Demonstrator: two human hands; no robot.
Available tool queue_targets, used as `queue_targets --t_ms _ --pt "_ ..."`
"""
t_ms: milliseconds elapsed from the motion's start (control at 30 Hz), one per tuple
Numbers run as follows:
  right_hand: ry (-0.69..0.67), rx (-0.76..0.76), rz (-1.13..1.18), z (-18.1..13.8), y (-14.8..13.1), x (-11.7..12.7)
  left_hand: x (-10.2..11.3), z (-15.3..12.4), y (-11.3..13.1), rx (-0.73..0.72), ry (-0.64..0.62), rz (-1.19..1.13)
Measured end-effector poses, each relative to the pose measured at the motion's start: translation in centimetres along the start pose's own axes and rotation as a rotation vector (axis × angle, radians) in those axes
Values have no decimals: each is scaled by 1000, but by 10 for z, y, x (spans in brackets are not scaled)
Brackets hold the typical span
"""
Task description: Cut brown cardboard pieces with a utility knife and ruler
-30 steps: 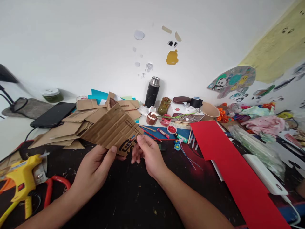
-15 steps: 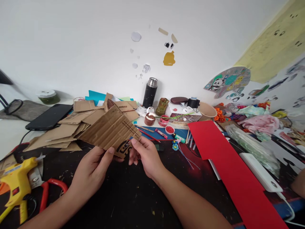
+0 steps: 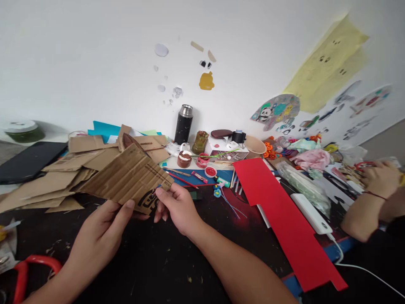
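Note:
Between my two hands a tilted piece of corrugated cardboard (image 3: 123, 175) with black print is held up above the dark table (image 3: 164, 261). My left hand (image 3: 101, 228) pinches its lower edge, thumb on the near face and fingers behind. At the right corner my right hand (image 3: 177, 207) grips it between thumb and fingers; some of its fingertips show below the edge. Behind the held piece lies a pile of cardboard scraps (image 3: 60, 177), partly covered by it.
Red-handled scissors or pliers (image 3: 38, 261) lie at lower left. A long red sheet (image 3: 284, 223) and a white power strip (image 3: 311, 213) are on the right. At the back stand a black thermos (image 3: 183, 124) and paint jars (image 3: 184, 158). Another person's hand (image 3: 379, 179) is at far right.
The view has swung to the right, so the yellow glue gun has mostly left the picture and another person's arms now show. Both hands keep their hold on the cardboard, at nearly the same tilt.

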State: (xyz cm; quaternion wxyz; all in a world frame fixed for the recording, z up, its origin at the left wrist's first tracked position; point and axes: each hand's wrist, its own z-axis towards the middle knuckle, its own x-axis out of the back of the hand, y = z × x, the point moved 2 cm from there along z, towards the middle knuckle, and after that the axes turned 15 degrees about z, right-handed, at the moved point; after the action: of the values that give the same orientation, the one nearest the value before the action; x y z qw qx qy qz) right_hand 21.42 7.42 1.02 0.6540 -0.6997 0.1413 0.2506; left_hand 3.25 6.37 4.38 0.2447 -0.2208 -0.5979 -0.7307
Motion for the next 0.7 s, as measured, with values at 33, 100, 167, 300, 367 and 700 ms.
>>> queue_targets --t_ms 33,100,167,300,367,700 --pt "2 4 -8 0 0 0 -1 1 0 7 0 -11" --pt "4 6 -34 1 1 0 -1 2 1 12 2 -23" --pt "6 1 -68 2 1 -2 0 3 1 21 9 -26" --pt "10 9 -155 0 -8 -2 4 4 -2 64 30 -69" --pt "19 48 -276 -5 -21 4 6 5 -4 95 53 -89" --pt "233 0 -1461 -13 -114 64 8 8 1 156 17 -176"
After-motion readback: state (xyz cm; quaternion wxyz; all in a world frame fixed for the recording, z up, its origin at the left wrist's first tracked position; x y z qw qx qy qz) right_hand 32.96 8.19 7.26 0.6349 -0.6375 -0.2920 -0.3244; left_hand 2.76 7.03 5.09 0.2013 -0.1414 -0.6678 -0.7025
